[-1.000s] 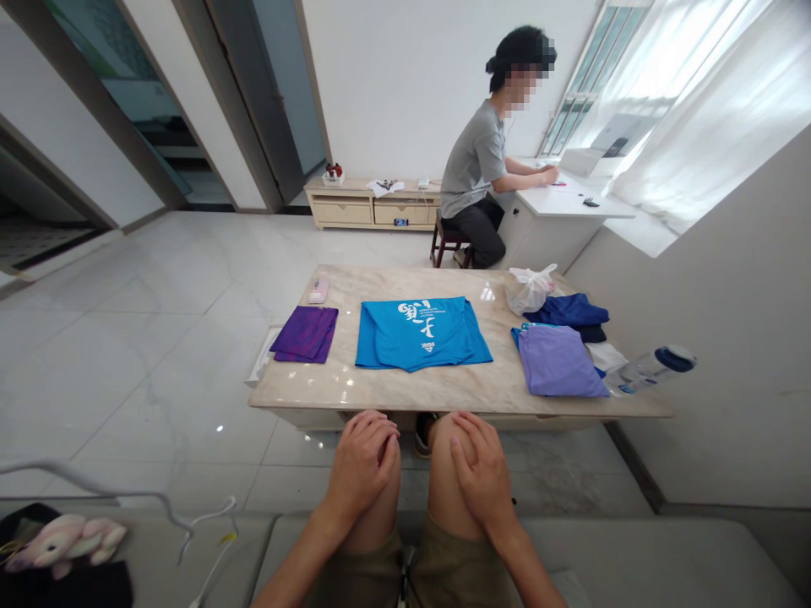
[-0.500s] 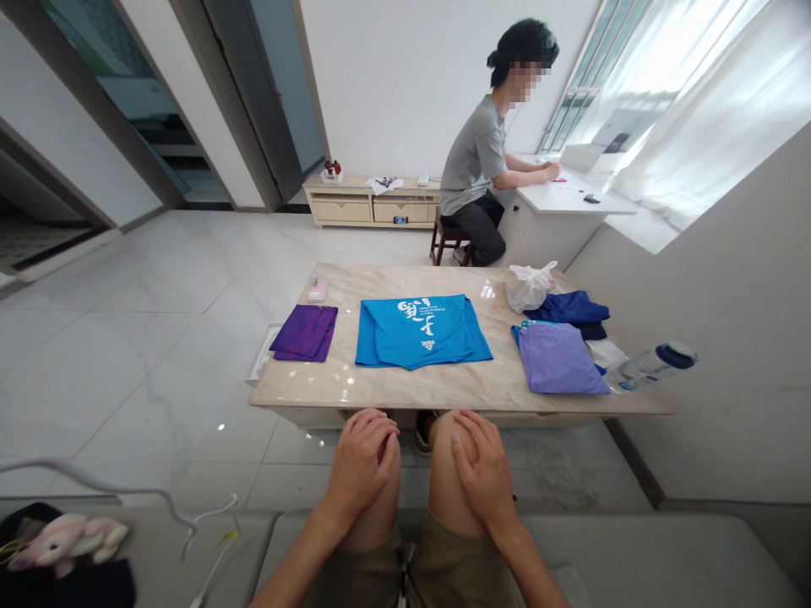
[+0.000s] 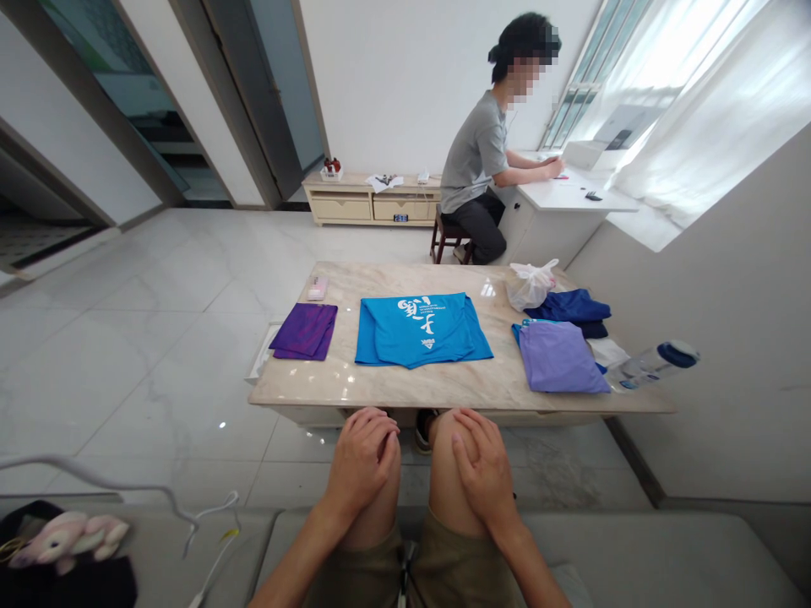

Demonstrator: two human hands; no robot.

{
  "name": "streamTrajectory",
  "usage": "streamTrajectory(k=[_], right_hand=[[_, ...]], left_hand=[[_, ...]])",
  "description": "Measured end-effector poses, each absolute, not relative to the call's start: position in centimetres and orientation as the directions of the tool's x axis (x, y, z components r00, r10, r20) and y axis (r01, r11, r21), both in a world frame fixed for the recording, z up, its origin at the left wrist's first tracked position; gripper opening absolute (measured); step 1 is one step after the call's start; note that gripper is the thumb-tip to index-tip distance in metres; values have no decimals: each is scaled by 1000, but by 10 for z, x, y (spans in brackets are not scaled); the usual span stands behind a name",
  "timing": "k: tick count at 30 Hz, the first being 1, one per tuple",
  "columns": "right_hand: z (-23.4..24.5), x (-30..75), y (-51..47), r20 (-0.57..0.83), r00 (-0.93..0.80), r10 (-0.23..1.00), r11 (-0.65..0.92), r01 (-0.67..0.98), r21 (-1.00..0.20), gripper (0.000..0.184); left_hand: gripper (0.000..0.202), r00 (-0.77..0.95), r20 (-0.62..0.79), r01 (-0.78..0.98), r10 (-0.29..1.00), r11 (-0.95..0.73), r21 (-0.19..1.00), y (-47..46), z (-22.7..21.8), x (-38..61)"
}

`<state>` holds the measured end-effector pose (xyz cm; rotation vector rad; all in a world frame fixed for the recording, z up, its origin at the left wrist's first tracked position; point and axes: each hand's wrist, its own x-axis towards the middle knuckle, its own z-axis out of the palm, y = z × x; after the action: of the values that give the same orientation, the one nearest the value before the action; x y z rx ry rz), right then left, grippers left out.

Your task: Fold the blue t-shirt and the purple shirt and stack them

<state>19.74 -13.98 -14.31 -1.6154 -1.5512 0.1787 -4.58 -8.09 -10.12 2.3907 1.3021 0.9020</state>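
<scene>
My left hand (image 3: 366, 456) rests on my left knee, its fingers lying over the kneecap and holding nothing. On the other knee lies my right hand (image 3: 480, 460), fingers stretched out and the thumb apart. Just beyond my knees stands a marble-topped table (image 3: 342, 393). A blue shirt (image 3: 418, 331) with white print lies partly folded in its middle. Folded purple cloth (image 3: 304, 331) is at the left end. To the right, a lilac folded garment (image 3: 561, 359) lies on other folded clothes, with a dark blue garment (image 3: 574, 306) behind it.
A clear bottle (image 3: 655, 365) with a blue lid and a white plastic bag (image 3: 532, 285) stand at the table's right. A pink box (image 3: 318, 288) is back left. Another person (image 3: 475, 160) sits at a white desk (image 3: 563, 198). A plush toy (image 3: 69, 540) lies left on the sofa.
</scene>
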Motion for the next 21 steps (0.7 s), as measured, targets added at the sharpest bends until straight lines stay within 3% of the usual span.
streamTrajectory(k=[21], right_hand=[[-143,197,-141,427,225,876,137,732,-667,34]], left_hand=[[20,405,370,657,836,-547,519,-81,-103,-48]])
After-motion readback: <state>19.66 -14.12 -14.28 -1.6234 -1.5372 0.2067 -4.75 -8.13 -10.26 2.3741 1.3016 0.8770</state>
